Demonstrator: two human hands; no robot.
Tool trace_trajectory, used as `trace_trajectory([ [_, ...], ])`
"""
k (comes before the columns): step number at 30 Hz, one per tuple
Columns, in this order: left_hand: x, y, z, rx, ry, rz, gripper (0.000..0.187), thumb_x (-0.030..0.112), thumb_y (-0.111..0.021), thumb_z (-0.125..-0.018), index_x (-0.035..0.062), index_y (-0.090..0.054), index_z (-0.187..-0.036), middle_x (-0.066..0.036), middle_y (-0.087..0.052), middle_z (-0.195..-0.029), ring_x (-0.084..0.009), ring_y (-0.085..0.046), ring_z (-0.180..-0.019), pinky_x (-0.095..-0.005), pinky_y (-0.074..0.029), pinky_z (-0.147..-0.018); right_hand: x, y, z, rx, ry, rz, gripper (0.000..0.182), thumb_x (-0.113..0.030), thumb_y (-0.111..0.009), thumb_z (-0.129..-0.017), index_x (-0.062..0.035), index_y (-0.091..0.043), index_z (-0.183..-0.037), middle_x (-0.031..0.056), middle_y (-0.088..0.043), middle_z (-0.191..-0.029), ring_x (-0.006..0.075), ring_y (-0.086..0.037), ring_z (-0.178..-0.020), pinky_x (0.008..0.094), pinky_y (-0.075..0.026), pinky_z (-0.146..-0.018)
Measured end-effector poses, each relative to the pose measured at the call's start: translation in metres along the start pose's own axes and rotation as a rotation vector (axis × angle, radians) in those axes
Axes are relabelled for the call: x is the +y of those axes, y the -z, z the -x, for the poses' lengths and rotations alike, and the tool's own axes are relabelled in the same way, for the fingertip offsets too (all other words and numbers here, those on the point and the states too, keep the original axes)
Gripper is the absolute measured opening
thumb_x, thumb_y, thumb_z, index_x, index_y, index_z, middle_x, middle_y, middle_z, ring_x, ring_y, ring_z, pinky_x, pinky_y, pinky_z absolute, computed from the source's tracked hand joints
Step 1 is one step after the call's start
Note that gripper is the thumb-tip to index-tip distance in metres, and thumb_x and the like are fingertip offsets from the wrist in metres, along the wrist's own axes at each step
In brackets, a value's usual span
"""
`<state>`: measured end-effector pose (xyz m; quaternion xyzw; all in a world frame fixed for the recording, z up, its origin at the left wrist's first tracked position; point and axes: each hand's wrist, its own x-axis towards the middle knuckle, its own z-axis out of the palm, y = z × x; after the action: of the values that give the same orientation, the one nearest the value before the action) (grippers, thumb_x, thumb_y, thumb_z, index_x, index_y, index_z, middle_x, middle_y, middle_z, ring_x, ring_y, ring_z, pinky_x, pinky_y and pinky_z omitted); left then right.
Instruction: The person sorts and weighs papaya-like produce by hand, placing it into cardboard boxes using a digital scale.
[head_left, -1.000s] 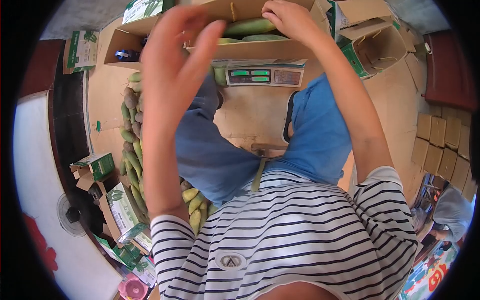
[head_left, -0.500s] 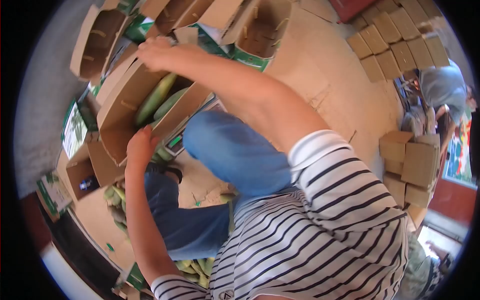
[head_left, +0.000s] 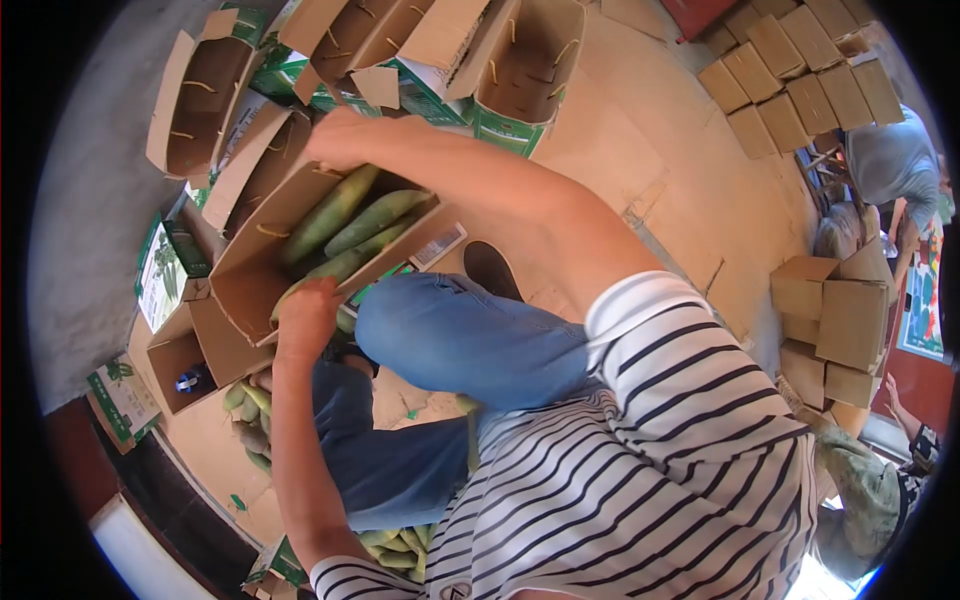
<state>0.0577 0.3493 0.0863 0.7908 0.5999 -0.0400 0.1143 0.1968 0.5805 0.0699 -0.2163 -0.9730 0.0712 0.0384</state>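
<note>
Left hand [head_left: 307, 318]: arm extended forward, fingers curled over near edge of carton [head_left: 255, 280].
Right hand [head_left: 340, 138]: arm stretched across, far carton rim gripped.
Contents: green corn cobs [head_left: 350, 225].

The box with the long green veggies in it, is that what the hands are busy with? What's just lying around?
In hand:
filled carton
green vegetables
left hand
right hand

Lying about:
empty open cartons
closed brown boxes
loose vegetable pile
</note>
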Motion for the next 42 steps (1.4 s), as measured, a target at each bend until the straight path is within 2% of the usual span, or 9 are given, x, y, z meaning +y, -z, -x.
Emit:
trace_trajectory([
  [9, 0.141, 0.066, -0.028, -0.068, -0.383, 0.043, 0.014, 0.016, -0.065, -0.076, 0.0045, -0.057, -0.080, -0.014, -0.060, -0.077, -0.0324, -0.061, -0.076, -0.0427, -0.049, -0.066, 0.028, 0.091, 0.205, 0.008, -0.159, 0.005, 0.025, -0.032, -0.059, -0.084, -0.0073, -0.062, -0.091, 0.0123, -0.064, -0.084, 0.0336, -0.060, -0.085, 0.0452, -0.046, -0.074],
  [11, 0.181, 0.070, -0.041, -0.108, -0.480, 0.076, 0.013, 0.013, -0.065, -0.074, 0.0043, -0.058, -0.080, -0.014, -0.061, -0.078, -0.0315, -0.062, -0.076, -0.0417, -0.050, -0.066, 0.043, 0.088, 0.263, 0.130, -0.170, 0.007, 0.021, -0.027, -0.062, -0.080, -0.0086, -0.064, -0.090, 0.0141, -0.064, -0.083, 0.0352, -0.060, -0.084, 0.0458, -0.047, -0.073],
  [16, 0.266, 0.013, -0.087, -0.141, -0.723, 0.194, 0.011, 0.007, -0.057, -0.073, 0.0030, -0.059, -0.083, -0.014, -0.063, -0.081, -0.0315, -0.064, -0.078, -0.0409, -0.051, -0.065, 0.071, 0.094, 0.375, -0.091, -0.353, 0.039, 0.023, -0.026, -0.065, -0.078, -0.0056, -0.064, -0.087, 0.0144, -0.063, -0.080, 0.0351, -0.060, -0.081, 0.0441, -0.047, -0.073],
  [22, 0.348, -0.062, -0.130, -0.112, -0.745, 0.379, 0.012, 0.006, -0.053, -0.076, 0.0016, -0.059, -0.084, -0.016, -0.062, -0.082, -0.0327, -0.064, -0.079, -0.0418, -0.052, -0.065, 0.110, 0.066, 0.446, -0.247, -0.383, 0.200, 0.018, -0.025, -0.065, -0.076, -0.0077, -0.062, -0.080, 0.0106, -0.063, -0.078, 0.0306, -0.061, -0.080, 0.0419, -0.047, -0.073],
  [30, 0.407, -0.088, -0.157, -0.182, -0.508, 0.401, 0.018, 0.010, -0.052, -0.080, 0.0026, -0.056, -0.096, -0.016, -0.060, -0.092, -0.0332, -0.063, -0.082, -0.0442, -0.051, -0.064, 0.170, 0.008, 0.463, -0.173, -0.401, 0.233, 0.009, -0.020, -0.060, -0.077, -0.0115, -0.060, -0.080, 0.0054, -0.060, -0.081, 0.0250, -0.059, -0.086, 0.0368, -0.046, -0.076],
  [35, 0.367, -0.112, -0.147, -0.165, -0.493, 0.089, 0.018, 0.012, -0.051, -0.081, 0.0052, -0.059, -0.095, -0.012, -0.061, -0.094, -0.0282, -0.057, -0.096, -0.0456, -0.041, -0.088, 0.200, -0.024, 0.464, -0.166, -0.564, 0.253, 0.013, -0.019, -0.057, -0.082, -0.0120, -0.064, -0.091, 0.0074, -0.062, -0.088, 0.0274, -0.059, -0.089, 0.0367, -0.046, -0.079],
  [38, 0.364, -0.121, -0.140, -0.126, -0.506, -0.069, 0.018, 0.012, -0.050, -0.081, 0.0071, -0.060, -0.095, -0.010, -0.061, -0.095, -0.0267, -0.054, -0.101, -0.0460, -0.032, -0.099, 0.206, -0.024, 0.409, -0.201, -0.867, -0.109, 0.024, -0.024, -0.054, -0.089, -0.0088, -0.063, -0.104, 0.0099, -0.063, -0.102, 0.0258, -0.061, -0.092, 0.0334, -0.047, -0.081],
  [40, 0.361, -0.120, -0.140, -0.105, -0.516, -0.065, 0.018, 0.012, -0.050, -0.081, 0.0078, -0.061, -0.094, -0.009, -0.060, -0.096, -0.0266, -0.054, -0.102, -0.0464, -0.030, -0.102, 0.224, -0.046, 0.369, 0.347, -0.948, -0.974, 0.038, -0.032, -0.052, -0.091, -0.0019, -0.059, -0.112, 0.0134, -0.062, -0.109, 0.0245, -0.062, -0.095, 0.0324, -0.051, -0.078],
  [42, 0.358, -0.122, -0.139, -0.124, -0.558, -0.008, 0.017, 0.012, -0.049, -0.081, 0.0081, -0.060, -0.094, -0.010, -0.060, -0.097, -0.0268, -0.053, -0.103, -0.0473, -0.030, -0.103, 0.200, -0.023, 0.320, 0.354, -1.301, -0.965, 0.043, -0.034, -0.055, -0.088, 0.0026, -0.058, -0.109, 0.0135, -0.063, -0.105, 0.0224, -0.061, -0.097, 0.0333, -0.054, -0.072],
])
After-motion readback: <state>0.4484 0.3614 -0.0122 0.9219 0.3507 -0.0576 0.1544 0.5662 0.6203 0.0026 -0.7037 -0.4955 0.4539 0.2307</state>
